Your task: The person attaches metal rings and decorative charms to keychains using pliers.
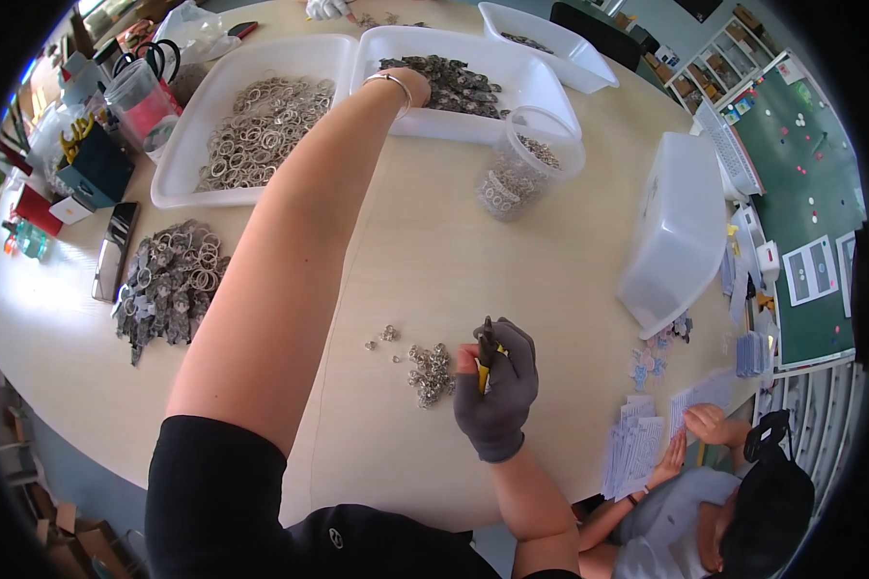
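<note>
My left arm stretches far across the table, and my bare left hand (414,89), with a bracelet at the wrist, dips into a white tray (541,124) at the pile of small dark grey pieces (459,87). Its fingers are hidden from me. My right hand (499,391), in a grey glove with a bare fingertip showing, is wrapped round pliers (487,349) with yellow-and-black handles. Just left of the glove lies a small heap of silvery metal rings (432,374), with a few loose ones beside it.
Another white tray (179,174) holds many key rings (266,130). Assembled grey pieces with rings (174,285) are heaped beside a phone (115,251). A clear plastic tub (512,179) holds small rings. An upturned white bin (674,232) stands right; a co-worker (686,511) handles paper slips.
</note>
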Demonstrator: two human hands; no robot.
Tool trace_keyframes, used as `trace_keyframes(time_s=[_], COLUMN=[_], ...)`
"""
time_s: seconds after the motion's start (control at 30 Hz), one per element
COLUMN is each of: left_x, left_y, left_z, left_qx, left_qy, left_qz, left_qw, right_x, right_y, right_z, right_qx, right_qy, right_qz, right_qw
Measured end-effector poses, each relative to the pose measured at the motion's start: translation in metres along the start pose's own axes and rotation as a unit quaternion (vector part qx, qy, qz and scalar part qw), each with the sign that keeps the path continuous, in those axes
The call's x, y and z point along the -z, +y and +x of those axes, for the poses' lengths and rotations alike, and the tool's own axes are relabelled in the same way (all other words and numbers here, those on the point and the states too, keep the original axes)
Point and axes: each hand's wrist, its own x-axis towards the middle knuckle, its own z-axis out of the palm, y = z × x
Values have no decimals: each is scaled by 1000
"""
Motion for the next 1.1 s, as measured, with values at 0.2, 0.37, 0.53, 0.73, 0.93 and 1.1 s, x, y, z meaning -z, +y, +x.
trace_keyframes(time_s=[0.2, 0.37, 0.53, 0.73, 0.93, 1.1], left_x=[-8, 13, 23, 43, -47, -105], left_y=[-9, 4, -10, 35, 43, 71], left_z=[-6, -8, -42, -188, -330, -362], left_qx=[25, 4, -11, 0, 118, 169], left_qy=[126, 125, 406, 445, 229, 80], left_qz=[-122, -80, -146, -370, -609, -642], left_qw=[984, 989, 902, 815, 750, 744], right_x=[-3, -5, -20, -19, -31, -37], right_y=[-4, -1, -3, -4, -10, -10], right_z=[2, 0, 1, 2, 1, 2], right_qx=[8, 1, 19, 19, 26, 45], right_qy=[-13, -19, -103, -206, -240, -240], right_qz=[16, 11, 24, -39, -64, -95], right_qw=[1000, 1000, 994, 978, 968, 965])
